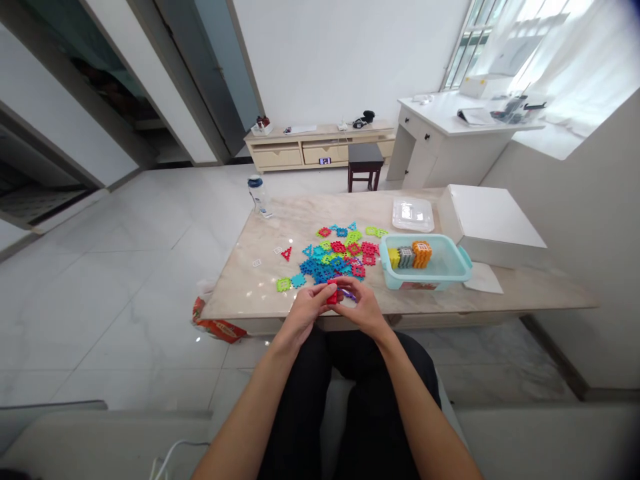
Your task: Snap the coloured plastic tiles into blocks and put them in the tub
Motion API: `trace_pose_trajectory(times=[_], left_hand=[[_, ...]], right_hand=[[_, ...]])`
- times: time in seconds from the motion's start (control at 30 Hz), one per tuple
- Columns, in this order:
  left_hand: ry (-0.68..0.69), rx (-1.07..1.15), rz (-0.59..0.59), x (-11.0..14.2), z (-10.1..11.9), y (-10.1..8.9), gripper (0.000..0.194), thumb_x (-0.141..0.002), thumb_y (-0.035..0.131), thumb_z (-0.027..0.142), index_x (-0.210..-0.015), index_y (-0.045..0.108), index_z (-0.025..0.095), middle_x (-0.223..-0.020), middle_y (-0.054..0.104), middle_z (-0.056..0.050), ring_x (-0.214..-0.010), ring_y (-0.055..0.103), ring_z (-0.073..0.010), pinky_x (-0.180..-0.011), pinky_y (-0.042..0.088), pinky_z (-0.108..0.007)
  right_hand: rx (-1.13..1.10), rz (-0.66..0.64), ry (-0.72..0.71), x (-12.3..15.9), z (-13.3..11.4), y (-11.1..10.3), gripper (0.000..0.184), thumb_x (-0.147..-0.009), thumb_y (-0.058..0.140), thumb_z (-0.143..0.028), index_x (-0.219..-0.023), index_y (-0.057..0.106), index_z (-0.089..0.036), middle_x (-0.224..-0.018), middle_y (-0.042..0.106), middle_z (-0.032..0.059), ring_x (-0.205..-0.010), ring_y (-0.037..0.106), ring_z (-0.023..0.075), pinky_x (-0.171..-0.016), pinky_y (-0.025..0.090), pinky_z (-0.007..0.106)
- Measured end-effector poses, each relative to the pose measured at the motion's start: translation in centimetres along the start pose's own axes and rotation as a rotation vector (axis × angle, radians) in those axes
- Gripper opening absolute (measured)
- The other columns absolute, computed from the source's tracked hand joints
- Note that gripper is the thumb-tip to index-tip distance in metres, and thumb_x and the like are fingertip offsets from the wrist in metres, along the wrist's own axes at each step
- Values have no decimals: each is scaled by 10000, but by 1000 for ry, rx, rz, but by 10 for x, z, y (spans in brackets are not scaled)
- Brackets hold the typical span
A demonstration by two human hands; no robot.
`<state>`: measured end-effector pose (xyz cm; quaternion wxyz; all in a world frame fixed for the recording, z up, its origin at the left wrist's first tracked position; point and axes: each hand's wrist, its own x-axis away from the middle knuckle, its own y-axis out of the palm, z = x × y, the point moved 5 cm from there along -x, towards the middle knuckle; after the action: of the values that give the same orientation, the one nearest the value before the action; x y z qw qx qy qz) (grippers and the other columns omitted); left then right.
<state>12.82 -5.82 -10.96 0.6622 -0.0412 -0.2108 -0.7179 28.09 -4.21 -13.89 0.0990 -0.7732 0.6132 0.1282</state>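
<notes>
A small red plastic interlocking piece [332,297] is clasped between the left hand [304,312] and the right hand [363,308], its ribbed shape mostly hidden by the curled fingers. A slim purple plastic piece [349,295] is partly seen just beside it, against the right hand; whether it is gripped cannot be told. Both hands are held closed just above the near edge of the polished marble tabletop [240,287].

Directly ahead, a loose heap of flat, notched plastic tiles [327,258] in blue, green, red and pink is spread over the marble, with a red triangular piece [287,253] lying apart on the left. To the right, stacked cube-like assemblies [407,256] are held in a translucent teal plastic tub [425,275]. Beyond it, a clear plastic lid [413,213] and a white cardboard box [490,223] are placed. Open marble is left along the table's left side, towards a plastic water bottle [260,197].
</notes>
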Motion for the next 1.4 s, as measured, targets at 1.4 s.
trace_pose_trajectory(times=[1.4], left_hand=[[27, -66, -91, 2, -1, 15, 584, -764, 924, 607, -1084, 831, 127, -1004, 837, -148, -992, 802, -309, -923, 615, -402]], right_hand=[[143, -21, -133, 2, -30, -8, 512, -872, 901, -435, -1346, 761, -301, -1341, 776, 71, -1256, 719, 281, -1126, 556, 431]])
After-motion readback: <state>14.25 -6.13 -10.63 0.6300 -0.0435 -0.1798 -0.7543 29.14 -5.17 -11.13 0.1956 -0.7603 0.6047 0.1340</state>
